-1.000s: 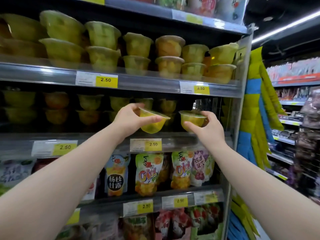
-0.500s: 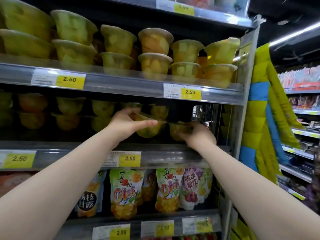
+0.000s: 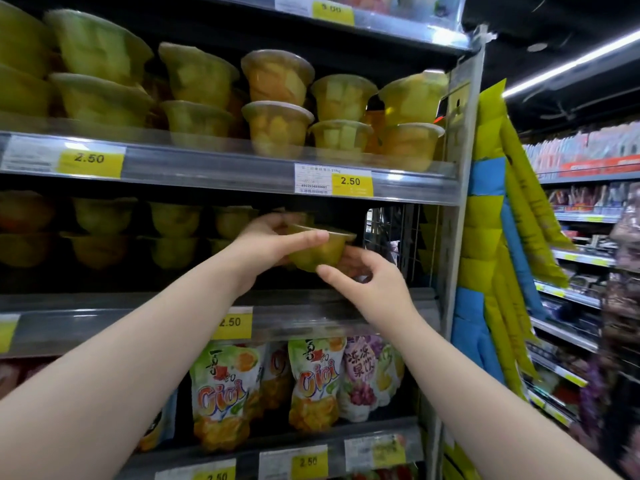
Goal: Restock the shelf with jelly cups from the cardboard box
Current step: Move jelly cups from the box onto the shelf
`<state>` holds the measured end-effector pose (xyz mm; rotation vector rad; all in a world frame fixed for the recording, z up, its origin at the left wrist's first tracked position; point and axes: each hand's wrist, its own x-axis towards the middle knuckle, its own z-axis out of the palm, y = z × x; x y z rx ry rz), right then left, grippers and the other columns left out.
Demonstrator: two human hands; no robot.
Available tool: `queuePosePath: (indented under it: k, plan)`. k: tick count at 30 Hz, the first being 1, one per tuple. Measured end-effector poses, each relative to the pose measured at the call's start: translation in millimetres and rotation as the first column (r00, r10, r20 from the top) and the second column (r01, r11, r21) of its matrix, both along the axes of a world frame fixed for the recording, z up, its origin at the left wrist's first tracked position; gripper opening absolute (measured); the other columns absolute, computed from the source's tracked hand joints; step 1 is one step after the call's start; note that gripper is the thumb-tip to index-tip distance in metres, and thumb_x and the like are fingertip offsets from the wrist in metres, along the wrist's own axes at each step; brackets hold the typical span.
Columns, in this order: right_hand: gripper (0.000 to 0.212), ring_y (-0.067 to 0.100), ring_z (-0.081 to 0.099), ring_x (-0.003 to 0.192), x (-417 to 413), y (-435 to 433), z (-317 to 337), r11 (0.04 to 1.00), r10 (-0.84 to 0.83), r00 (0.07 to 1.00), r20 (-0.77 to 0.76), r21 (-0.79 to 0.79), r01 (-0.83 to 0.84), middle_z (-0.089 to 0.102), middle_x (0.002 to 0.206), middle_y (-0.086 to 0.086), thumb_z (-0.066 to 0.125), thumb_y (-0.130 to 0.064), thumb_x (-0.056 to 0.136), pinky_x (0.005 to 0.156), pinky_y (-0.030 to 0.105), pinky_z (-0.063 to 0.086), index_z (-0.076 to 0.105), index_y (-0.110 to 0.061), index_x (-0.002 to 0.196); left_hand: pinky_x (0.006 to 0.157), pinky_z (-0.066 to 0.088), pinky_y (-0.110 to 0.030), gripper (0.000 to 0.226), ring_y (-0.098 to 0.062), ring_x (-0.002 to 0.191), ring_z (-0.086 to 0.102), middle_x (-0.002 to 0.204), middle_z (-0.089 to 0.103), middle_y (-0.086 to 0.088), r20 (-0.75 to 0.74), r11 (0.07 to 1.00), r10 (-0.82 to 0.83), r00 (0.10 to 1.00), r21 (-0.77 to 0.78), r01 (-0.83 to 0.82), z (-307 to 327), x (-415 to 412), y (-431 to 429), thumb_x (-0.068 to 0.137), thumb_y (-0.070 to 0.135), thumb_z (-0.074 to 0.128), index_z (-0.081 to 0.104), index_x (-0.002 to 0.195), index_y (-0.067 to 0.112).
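right hand [image 3: 367, 284] shifted under the upright jelly cup [image 3: 317, 250], pinching its base; left hand [image 3: 272, 242] grips rim.

- Behind the jelly cup [image 3: 320, 251]: far fingers of the left hand [image 3: 270, 242], hidden; likewise some fingers of the right hand [image 3: 370, 284] at its base
- Deep on the middle shelf [image 3: 311, 306]: stacked cups [image 3: 173, 233] dim and smeared; contents not told apart
- On the price tag [image 3: 313, 183]: fine print too small to read
- Far right: aisle goods [image 3: 620, 306] blurred
- Bottom edge: red packs [image 3: 374, 474] cut off
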<state>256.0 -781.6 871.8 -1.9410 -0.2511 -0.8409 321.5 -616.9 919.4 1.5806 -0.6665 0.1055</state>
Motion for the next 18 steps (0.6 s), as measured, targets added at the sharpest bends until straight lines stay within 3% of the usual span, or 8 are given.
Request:
queuePosePath:
  k: [4, 8, 10, 12, 13, 14, 16, 18]
  plan:
    - [0.037, -0.004, 0.065, 0.092, 1, -4, 7, 0.996, 0.004, 1.000, 0.000, 0.084, -0.004, 0.070, 0.098, -0.015, 0.081, -0.034, 0.073, 0.084, 0.015, 0.050, 0.064, -0.030, 0.106, 0.082, 0.055, -0.022, 0.092, -0.013, 0.101, 0.067, 0.112, 0.068, -0.004, -0.009, 0.988, -0.153, 0.988, -0.009, 0.153, 4, -4, -13, 0.052, 0.036, 0.091, 0.052, 0.132, 0.012]
    - [0.042, -0.002, 0.064, 0.090, 1, -7, 4, 0.990, -0.100, 0.993, 0.067, 0.106, 0.093, 0.070, 0.097, -0.015, 0.083, -0.034, 0.071, 0.083, 0.018, 0.051, 0.064, -0.028, 0.108, 0.083, 0.056, -0.022, 0.043, -0.013, 0.094, 0.067, 0.105, 0.069, -0.004, -0.067, 0.936, -0.340, 0.938, -0.117, 0.331, 10, -2, -13, 0.076, -0.004, 0.067, 0.058, 0.114, 0.014]
    - [0.043, -0.002, 0.062, 0.089, 2, -8, 3, 0.984, -0.152, 0.984, 0.098, 0.108, 0.141, 0.068, 0.097, -0.017, 0.082, -0.035, 0.072, 0.080, 0.014, 0.049, 0.063, -0.029, 0.109, 0.087, 0.053, -0.023, 0.042, -0.014, 0.099, 0.065, 0.105, 0.070, -0.002, -0.102, 0.933, -0.348, 0.932, -0.138, 0.333, 10, 6, -10, 0.075, -0.006, 0.059, 0.060, 0.110, 0.017]
    - [0.045, 0.002, 0.061, 0.092, 7, -10, 4, 0.974, -0.212, 0.971, 0.111, 0.101, 0.201, 0.066, 0.099, -0.017, 0.081, -0.039, 0.073, 0.082, 0.017, 0.049, 0.062, -0.028, 0.112, 0.086, 0.046, -0.016, 0.043, -0.015, 0.108, 0.058, 0.114, 0.066, 0.001, 0.039, 0.983, -0.116, 0.992, 0.151, 0.109, 4, 13, -9, 0.081, -0.004, 0.057, 0.058, 0.114, 0.022]
    - [0.045, 0.005, 0.061, 0.094, 11, -11, 6, 0.967, -0.245, 0.964, 0.104, 0.103, 0.235, 0.066, 0.100, -0.017, 0.080, -0.040, 0.073, 0.084, 0.021, 0.049, 0.062, -0.028, 0.112, 0.087, 0.042, -0.015, 0.044, -0.016, 0.115, 0.054, 0.125, 0.060, 0.000, 0.191, 0.932, 0.009, 0.982, 0.355, -0.078, 0, 16, -8, 0.087, -0.001, 0.055, 0.055, 0.123, 0.024]
    - [0.045, 0.007, 0.061, 0.095, 16, -12, 10, 0.957, -0.279, 0.956, 0.090, 0.105, 0.269, 0.066, 0.099, -0.015, 0.080, -0.042, 0.073, 0.085, 0.024, 0.049, 0.063, -0.026, 0.112, 0.093, 0.038, -0.016, 0.048, -0.018, 0.124, 0.048, 0.138, 0.051, -0.002, 0.328, 0.825, 0.057, 0.943, 0.517, -0.229, -4, 20, -8, 0.091, 0.005, 0.054, 0.048, 0.135, 0.024]
    - [0.040, 0.010, 0.063, 0.095, 28, -13, 17, 0.941, -0.329, 0.943, 0.053, 0.105, 0.322, 0.068, 0.098, -0.011, 0.079, -0.044, 0.073, 0.086, 0.031, 0.052, 0.065, -0.026, 0.106, 0.108, 0.022, -0.019, 0.060, -0.017, 0.142, 0.028, 0.156, 0.027, 0.001, 0.414, 0.664, -0.009, 0.910, 0.683, -0.304, -10, 27, -8, 0.096, 0.013, 0.050, 0.028, 0.150, 0.027]
    - [0.027, 0.014, 0.065, 0.093, 40, -12, 22, 0.926, -0.375, 0.927, 0.005, 0.050, 0.375, 0.070, 0.095, -0.008, 0.077, -0.046, 0.074, 0.085, 0.035, 0.053, 0.064, -0.032, 0.094, 0.112, 0.013, -0.020, 0.062, -0.014, 0.146, 0.016, 0.159, 0.017, 0.005, 0.408, 0.643, -0.064, 0.911, 0.715, -0.275, -11, 31, -8, 0.098, 0.015, 0.045, 0.020, 0.152, 0.030]
